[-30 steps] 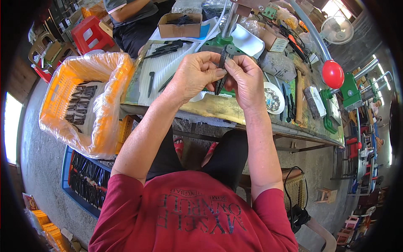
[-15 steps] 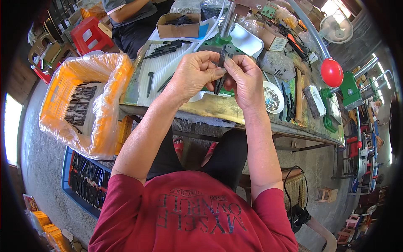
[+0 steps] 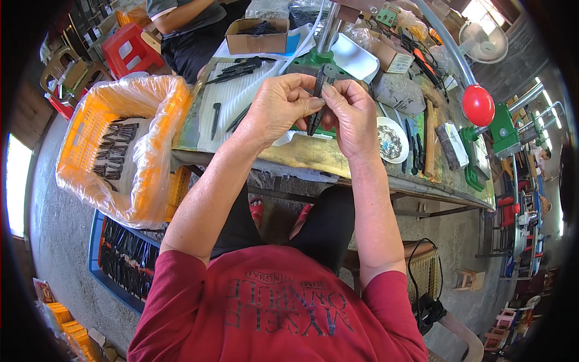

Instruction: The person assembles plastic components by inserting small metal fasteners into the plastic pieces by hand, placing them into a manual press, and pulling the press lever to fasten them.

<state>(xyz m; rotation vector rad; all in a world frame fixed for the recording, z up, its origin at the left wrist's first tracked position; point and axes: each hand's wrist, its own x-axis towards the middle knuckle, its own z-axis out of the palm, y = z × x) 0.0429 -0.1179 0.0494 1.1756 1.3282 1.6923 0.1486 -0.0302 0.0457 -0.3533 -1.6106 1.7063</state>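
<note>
Between my two hands, just in front of the green press base (image 3: 312,58), is a dark metal plier-like tool (image 3: 313,123), its narrow end pointing down toward me. My left hand (image 3: 278,110) pinches it from the left with thumb and fingertips. From the other side, my right hand (image 3: 352,114) has its thumb and bent fingers closed on the upper part. Fingers cover much of the tool, so its exact kind is unclear. Left of my hands, several black tool parts (image 3: 238,69) lie on white foam sheeting (image 3: 208,114), with one slim black piece (image 3: 215,120) apart from them.
An orange crate (image 3: 154,175) lined with clear plastic holds dark tools on the left; a blue crate (image 3: 96,241) stands below. A white dish (image 3: 381,154) of small pieces, a hammer-like wooden handle (image 3: 429,139) and a red-knobbed lever (image 3: 477,105) are right. Another person (image 3: 187,24) sits across.
Almost nothing differs. Both hands keep their hold on the dark tool in the same place, with only slight shifts of the right fingers.
</note>
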